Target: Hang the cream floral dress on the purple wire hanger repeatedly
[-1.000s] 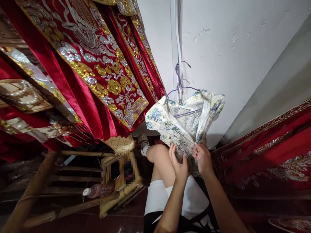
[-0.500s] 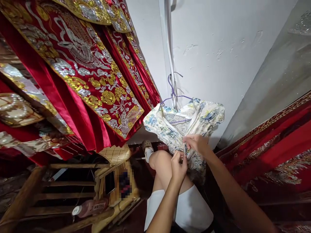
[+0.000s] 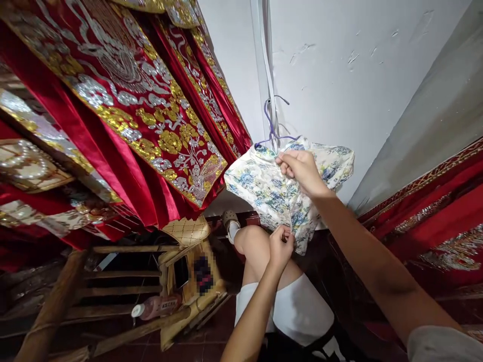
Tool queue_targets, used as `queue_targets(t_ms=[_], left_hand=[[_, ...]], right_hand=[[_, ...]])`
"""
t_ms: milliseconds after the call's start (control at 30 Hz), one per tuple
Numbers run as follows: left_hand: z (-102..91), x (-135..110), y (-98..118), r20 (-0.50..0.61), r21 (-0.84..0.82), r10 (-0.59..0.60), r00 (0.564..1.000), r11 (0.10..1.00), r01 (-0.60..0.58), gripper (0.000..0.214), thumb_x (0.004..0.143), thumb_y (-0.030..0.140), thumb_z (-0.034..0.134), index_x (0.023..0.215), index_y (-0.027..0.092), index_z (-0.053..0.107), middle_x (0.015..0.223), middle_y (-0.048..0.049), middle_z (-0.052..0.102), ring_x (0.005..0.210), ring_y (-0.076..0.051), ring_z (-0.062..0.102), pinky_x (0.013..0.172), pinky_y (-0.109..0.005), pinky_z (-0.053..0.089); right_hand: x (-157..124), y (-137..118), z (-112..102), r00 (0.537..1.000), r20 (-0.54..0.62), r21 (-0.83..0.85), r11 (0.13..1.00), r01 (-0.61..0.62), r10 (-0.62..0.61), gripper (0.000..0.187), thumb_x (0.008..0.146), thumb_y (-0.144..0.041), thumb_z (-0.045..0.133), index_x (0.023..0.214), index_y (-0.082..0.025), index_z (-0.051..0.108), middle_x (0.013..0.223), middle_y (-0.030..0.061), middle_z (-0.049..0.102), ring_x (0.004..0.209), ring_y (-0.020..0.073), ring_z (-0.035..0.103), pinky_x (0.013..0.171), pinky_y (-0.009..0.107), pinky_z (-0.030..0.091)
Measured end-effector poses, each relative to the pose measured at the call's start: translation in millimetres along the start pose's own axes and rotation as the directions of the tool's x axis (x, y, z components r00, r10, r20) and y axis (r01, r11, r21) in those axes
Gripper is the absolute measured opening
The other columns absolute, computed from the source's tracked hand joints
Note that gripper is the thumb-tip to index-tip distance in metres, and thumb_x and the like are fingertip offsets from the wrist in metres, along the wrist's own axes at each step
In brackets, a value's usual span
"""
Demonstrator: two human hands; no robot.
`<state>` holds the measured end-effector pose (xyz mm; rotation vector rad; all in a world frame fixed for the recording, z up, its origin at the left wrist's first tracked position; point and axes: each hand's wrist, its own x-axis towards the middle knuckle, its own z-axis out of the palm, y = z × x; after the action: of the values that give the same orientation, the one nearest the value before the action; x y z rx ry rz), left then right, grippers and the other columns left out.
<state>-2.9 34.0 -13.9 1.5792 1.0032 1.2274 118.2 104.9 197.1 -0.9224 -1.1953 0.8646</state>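
Risen to 12 o'clock, right hand [image 3: 302, 173] grips the top of floral dress [image 3: 260, 186] on purple hanger [image 3: 269, 125]; left hand [image 3: 281, 246] pinches its hem at 6 o'clock; red embroidered robes [image 3: 151, 125] crowd its 9 o'clock side, wooden rack [image 3: 124, 271] at 7 o'clock.

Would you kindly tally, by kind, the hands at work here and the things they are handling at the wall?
Hands: 2 (left hand and right hand, both gripping the garment)
Floral garment: 1
Purple hanger: 1
Total: 4
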Motion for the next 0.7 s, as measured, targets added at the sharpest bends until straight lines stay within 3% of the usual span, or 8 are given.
queue_targets(t_ms=[100,200,267,367,467,533,600,700], left_hand=[[-21.2,28.0,28.5,-0.040,-0.036,0.076,0.996,0.996,-0.077,0.023,0.094,0.031,0.055,0.110,0.018,0.065,0.092,-0.0085,0.070,0.079,-0.018,0.065,0.073,-0.030,0.051],[-49.1,69.6,83.0,-0.106,0.030,0.282,0.954,0.959,-0.280,0.036,0.100,0.035,0.050,0.132,0.020,0.056,0.105,-0.0104,0.069,0.097,-0.020,0.065,0.088,-0.033,0.051],[-63.6,95.3,119.3,0.005,0.169,0.435,0.900,0.887,-0.430,0.038,0.102,0.035,0.048,0.137,0.023,0.053,0.110,-0.0097,0.068,0.099,-0.020,0.065,0.090,-0.034,0.050],[-69.9,119.1,158.0,0.212,0.353,0.553,0.806,0.726,-0.591,0.025,0.102,0.033,0.048,0.118,0.021,0.064,0.104,-0.0084,0.068,0.093,-0.019,0.064,0.084,-0.031,0.049],[-64.3,124.7,180.1,0.217,0.444,0.613,0.759,0.631,-0.636,0.021,0.102,0.031,0.049,0.094,0.019,0.064,0.086,-0.0047,0.066,0.082,-0.018,0.062,0.078,-0.029,0.047],[-65.1,125.4,189.8,0.118,0.467,0.662,0.740,0.621,-0.630,0.020,0.101,0.030,0.051,0.088,0.019,0.062,0.082,-0.0028,0.064,0.080,-0.017,0.061,0.078,-0.029,0.046],[-76.7,128.9,194.0,-0.079,0.435,0.690,0.720,0.674,-0.598,0.018,0.099,0.030,0.054,0.087,0.019,0.062,0.084,-0.0022,0.064,0.083,-0.016,0.060,0.081,-0.029,0.045],[-114.0,138.2,181.1,-0.478,0.149,0.514,0.712,0.847,-0.511,0.018,0.096,0.033,0.059,0.086,0.018,0.061,0.085,-0.0009,0.063,0.083,-0.014,0.060,0.081,-0.027,0.047]], right_hand=[[-20.5,14.6,1.9,0.998,0.023,0.011,0.998,-0.063,0.063,0.031,0.084,-0.045,0.070,0.072,-0.016,0.066,0.049,-0.0029,0.056,0.040,0.0061,0.039,0.041,0.021,0.026],[-34.8,25.8,-0.6,0.994,0.009,0.018,0.994,-0.109,0.109,0.035,0.081,-0.050,0.070,0.068,-0.019,0.063,0.044,-0.0039,0.053,0.039,0.0079,0.038,0.041,0.023,0.029],[-38.2,23.1,-4.6,0.995,0.000,0.013,0.995,-0.098,0.098,0.034,0.081,-0.050,0.069,0.067,-0.019,0.062,0.044,-0.0040,0.052,0.039,0.0086,0.038,0.042,0.023,0.030],[-35.0,8.3,-9.7,1.000,0.013,-0.032,0.999,-0.027,0.028,0.031,0.084,-0.045,0.066,0.067,-0.019,0.063,0.045,-0.0039,0.052,0.041,0.0092,0.040,0.044,0.024,0.030],[-26.2,0.2,-11.4,0.997,0.058,-0.106,0.993,0.058,-0.052,0.027,0.086,-0.040,0.063,0.071,-0.019,0.064,0.049,-0.0037,0.053,0.045,0.0102,0.042,0.047,0.024,0.031],[-21.0,6.7,-11.9,0.997,0.034,-0.172,0.983,0.071,-0.067,0.026,0.086,-0.037,0.062,0.067,-0.019,0.062,0.050,-0.0039,0.051,0.046,0.0105,0.041,0.047,0.025,0.029],[-20.7,21.6,-13.2,0.998,-0.031,-0.235,0.971,0.044,-0.053,0.031,0.083,-0.034,0.063,0.058,-0.020,0.053,0.048,-0.0050,0.044,0.046,0.0099,0.037,0.047,0.025,0.025],[-34.8,46.7,-16.6,0.998,-0.065,-0.245,0.969,-0.021,0.005,0.037,0.079,-0.031,0.064,0.050,-0.022,0.042,0.046,-0.0063,0.037,0.045,0.0089,0.033,0.047,0.026,0.021]])
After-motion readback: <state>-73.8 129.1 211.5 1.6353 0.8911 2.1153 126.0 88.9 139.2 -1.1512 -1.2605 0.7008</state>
